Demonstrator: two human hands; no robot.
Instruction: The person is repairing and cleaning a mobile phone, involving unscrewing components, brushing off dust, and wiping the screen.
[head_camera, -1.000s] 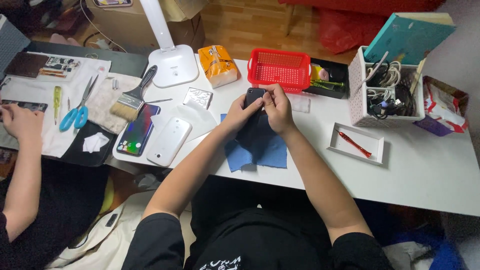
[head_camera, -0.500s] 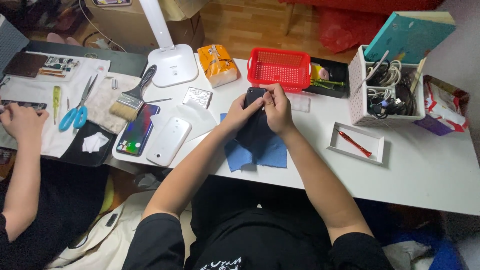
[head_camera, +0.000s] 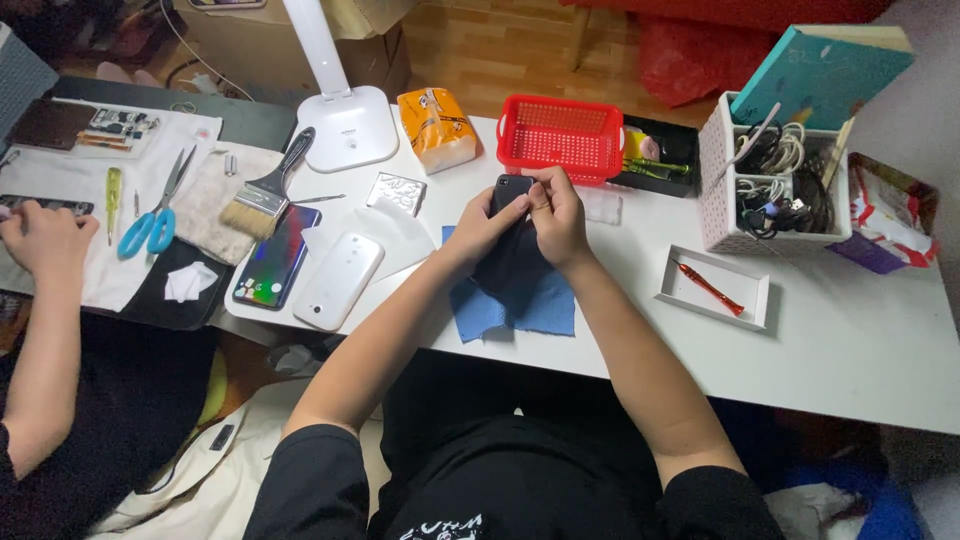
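Black and smooth, the phone (head_camera: 510, 205) sits upright between both hands above the blue cloth (head_camera: 520, 305) on the white surface (head_camera: 850, 340), just before the red basket (head_camera: 560, 135). It could slip and drop onto the cloth, I judge, since only fingertips pinch its upper end. The left hand (head_camera: 487, 228) curls closed around the phone's left edge; the right hand (head_camera: 555, 215) grips the top corner, fingers (head_camera: 540, 185) bent tight. A co-worker's hand (head_camera: 45, 240) rests well apart.
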